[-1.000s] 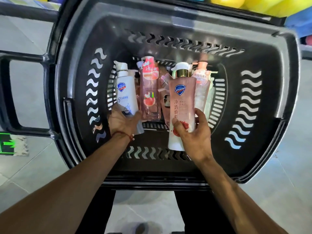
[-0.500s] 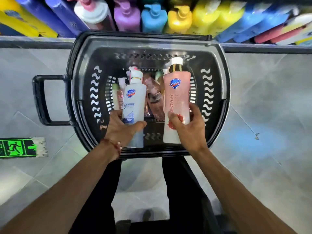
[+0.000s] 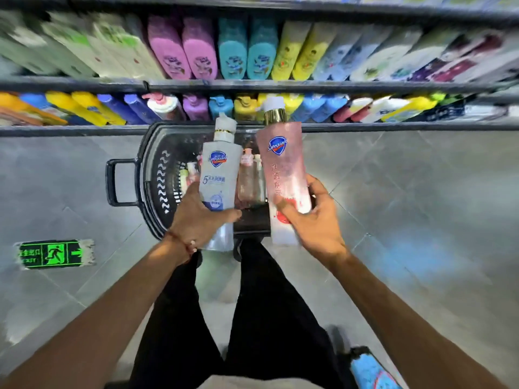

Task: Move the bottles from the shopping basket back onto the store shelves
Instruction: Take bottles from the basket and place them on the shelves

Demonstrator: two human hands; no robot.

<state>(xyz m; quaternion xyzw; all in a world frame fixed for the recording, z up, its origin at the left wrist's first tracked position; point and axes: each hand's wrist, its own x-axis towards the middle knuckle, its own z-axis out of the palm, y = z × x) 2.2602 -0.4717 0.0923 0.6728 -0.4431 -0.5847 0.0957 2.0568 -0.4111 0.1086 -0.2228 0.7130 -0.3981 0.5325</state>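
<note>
The left hand (image 3: 200, 216) grips a white bottle (image 3: 217, 181) and the right hand (image 3: 314, 220) grips a pink bottle (image 3: 283, 169), both held upright above the black shopping basket (image 3: 157, 181), where more bottles lie. Beyond stand stocked store shelves (image 3: 84, 130).

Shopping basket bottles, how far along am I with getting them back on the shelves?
Done: two bottles are out of the basket. In hand: the left hand holds the white bottle, the right hand the pink bottle, neither on the shelves yet. Left: other bottles lie in the basket.
</note>
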